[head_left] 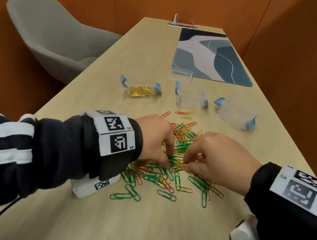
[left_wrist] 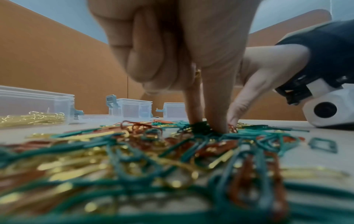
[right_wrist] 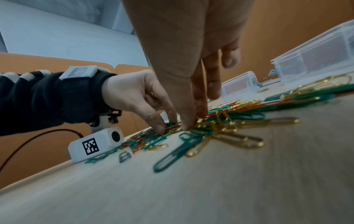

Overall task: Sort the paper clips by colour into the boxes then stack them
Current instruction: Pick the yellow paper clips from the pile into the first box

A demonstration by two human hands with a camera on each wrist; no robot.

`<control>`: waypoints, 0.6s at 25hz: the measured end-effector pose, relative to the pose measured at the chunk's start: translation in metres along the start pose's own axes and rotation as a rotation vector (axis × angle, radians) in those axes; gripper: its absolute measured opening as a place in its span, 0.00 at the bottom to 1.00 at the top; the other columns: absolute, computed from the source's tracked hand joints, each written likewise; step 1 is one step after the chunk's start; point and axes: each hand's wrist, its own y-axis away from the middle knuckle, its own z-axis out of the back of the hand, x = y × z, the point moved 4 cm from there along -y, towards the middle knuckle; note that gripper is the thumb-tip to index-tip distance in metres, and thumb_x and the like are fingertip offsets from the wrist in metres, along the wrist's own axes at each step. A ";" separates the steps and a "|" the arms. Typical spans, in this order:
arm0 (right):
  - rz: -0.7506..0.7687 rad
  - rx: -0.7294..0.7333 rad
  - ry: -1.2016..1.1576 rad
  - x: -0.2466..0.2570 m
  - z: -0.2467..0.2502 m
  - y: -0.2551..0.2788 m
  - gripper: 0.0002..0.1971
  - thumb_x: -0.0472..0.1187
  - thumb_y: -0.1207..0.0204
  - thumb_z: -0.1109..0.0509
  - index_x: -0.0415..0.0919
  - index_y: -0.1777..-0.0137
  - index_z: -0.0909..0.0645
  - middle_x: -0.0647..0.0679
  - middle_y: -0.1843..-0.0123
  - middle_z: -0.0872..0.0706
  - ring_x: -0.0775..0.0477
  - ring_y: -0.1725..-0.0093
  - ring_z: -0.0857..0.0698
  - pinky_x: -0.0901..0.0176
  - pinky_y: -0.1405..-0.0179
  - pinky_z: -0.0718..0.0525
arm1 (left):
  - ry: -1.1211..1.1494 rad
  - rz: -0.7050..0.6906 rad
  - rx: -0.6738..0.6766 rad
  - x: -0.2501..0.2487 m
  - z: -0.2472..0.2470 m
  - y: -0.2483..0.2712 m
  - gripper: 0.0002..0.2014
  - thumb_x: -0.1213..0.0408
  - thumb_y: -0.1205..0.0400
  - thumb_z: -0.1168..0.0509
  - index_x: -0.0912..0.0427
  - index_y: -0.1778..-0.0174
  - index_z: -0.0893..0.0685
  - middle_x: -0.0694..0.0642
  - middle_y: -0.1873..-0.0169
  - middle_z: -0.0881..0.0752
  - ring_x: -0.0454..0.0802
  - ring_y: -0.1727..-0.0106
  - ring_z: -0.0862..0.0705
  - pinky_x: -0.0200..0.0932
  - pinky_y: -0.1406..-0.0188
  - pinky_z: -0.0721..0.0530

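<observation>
A mixed pile of green, orange and gold paper clips (head_left: pixel 174 175) lies on the wooden table (head_left: pixel 138 229) between my hands. My left hand (head_left: pixel 167 160) digs thumb and forefinger into the pile among green clips (left_wrist: pixel 199 127); its other fingers are curled, and a gold glint (left_wrist: pixel 197 73) shows inside them. My right hand (head_left: pixel 185 165) pinches a clip at the pile's middle, thumb tip (right_wrist: pixel 186 127) down and the outer fingers straight. Behind the pile stand a clear box of gold clips (head_left: pixel 141 92), an empty middle box (head_left: pixel 192 98) and a tilted empty box (head_left: pixel 233 115).
A small clear lid or box (head_left: pixel 181 74) sits behind the middle box, at the edge of a blue patterned mat (head_left: pixel 209 55). A grey chair (head_left: pixel 53 38) stands past the table's left edge. Orange walls close in on the right and far end.
</observation>
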 end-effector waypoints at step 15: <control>0.124 0.049 -0.080 0.008 0.002 0.024 0.10 0.54 0.37 0.34 0.52 0.62 0.15 0.60 0.63 0.16 0.59 0.58 0.22 0.61 0.53 0.21 | 0.116 -0.047 0.035 0.015 0.010 0.020 0.16 0.49 0.33 0.24 0.48 0.51 0.10 0.38 0.87 0.25 0.30 0.75 0.25 0.23 0.77 0.33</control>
